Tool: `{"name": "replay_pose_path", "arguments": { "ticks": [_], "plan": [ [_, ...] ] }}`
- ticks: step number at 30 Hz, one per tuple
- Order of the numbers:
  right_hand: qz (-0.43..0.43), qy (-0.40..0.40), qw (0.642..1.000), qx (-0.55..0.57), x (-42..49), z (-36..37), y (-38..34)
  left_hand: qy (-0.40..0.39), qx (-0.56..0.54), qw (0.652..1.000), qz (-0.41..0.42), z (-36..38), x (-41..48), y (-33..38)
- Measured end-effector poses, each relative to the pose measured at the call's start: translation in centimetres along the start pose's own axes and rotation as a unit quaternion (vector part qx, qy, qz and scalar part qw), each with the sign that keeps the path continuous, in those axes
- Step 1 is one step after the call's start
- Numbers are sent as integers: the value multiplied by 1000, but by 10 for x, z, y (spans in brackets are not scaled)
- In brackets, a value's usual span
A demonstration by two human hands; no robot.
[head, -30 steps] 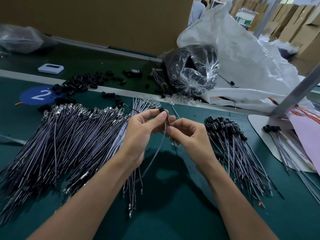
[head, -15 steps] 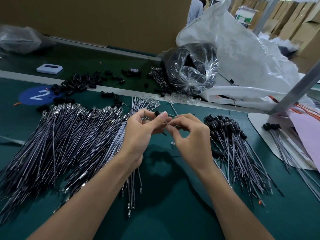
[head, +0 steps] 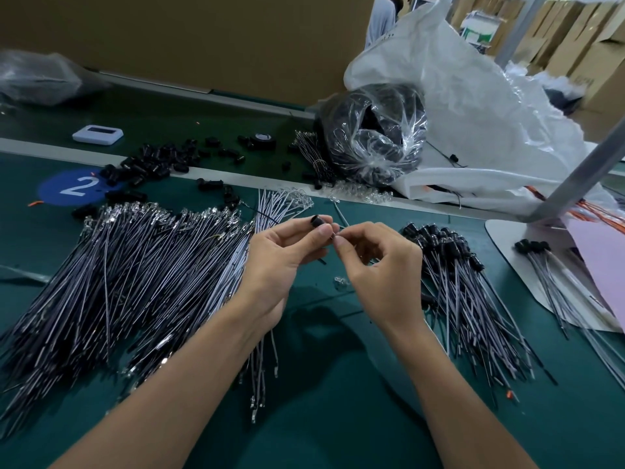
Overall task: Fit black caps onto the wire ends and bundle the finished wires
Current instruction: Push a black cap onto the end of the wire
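The left hand (head: pixel 280 258) pinched a black cap (head: pixel 317 221) between thumb and forefinger above the green table (head: pixel 338 428). The right hand (head: pixel 382 269), fingertips almost touching the left's, pinched a wire end (head: pixel 334 235) just beside the cap, mostly hidden. Uncapped wires (head: pixel 135 265) lay to the left, capped wires (head: pixel 473 292) to the right

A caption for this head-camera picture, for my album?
Left hand pinches a black cap; right hand pinches a wire end beside it.
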State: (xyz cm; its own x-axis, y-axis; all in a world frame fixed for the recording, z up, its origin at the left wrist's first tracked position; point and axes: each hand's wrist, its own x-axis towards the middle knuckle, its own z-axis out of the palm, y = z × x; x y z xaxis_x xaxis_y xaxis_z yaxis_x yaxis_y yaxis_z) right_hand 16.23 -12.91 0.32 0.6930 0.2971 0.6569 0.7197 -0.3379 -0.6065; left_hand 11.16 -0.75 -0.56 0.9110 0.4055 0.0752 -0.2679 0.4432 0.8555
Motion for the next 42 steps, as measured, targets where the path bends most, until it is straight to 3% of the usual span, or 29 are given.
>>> {"name": "replay_pose_path", "arguments": {
  "ticks": [4, 16, 25, 42],
  "plan": [
    [-27, 29, 999, -7, -1, 1, -2, -11, -30, 999, -9, 3, 0, -4],
    [-59, 5, 996, -62, -1, -3, -4, 13, 47, 997, 58, 6, -4, -2],
    [-41, -10, 997, -62, -4, 1, -3, 12, -12, 999, 33, 12, -7, -6],
    [-50, 23, 997, -61, -5, 6, -4, 19, -3, 999, 35, 12, -7, -8]
  ]
}}
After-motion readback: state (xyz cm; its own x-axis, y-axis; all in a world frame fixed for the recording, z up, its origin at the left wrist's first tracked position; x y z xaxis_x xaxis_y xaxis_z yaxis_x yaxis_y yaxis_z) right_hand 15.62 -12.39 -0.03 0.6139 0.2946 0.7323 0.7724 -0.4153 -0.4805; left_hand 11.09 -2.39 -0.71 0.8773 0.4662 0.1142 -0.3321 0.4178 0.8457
